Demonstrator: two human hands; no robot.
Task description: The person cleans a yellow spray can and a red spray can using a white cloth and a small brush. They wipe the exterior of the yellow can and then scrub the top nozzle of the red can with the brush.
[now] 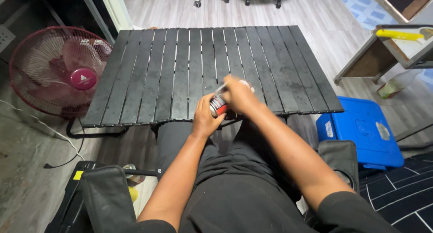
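I sit at a black slatted folding table [180,66]. My left hand [205,120] grips a small can [218,105] with a red, white and black label, held tilted over the table's near edge. My right hand [239,95] wraps around the can's far end, where a thin grey stick-like piece pokes out toward the upper left. Whether that piece is a straw or a tool is unclear. Both hands touch the can, and most of it is hidden by my fingers.
A red floor fan [58,73] stands left of the table. A blue plastic box [361,129] lies on the floor to the right, beside a small side table [388,52] with a yellow object on it. Office chair bases stand at the far end. My chair's armrests flank my legs.
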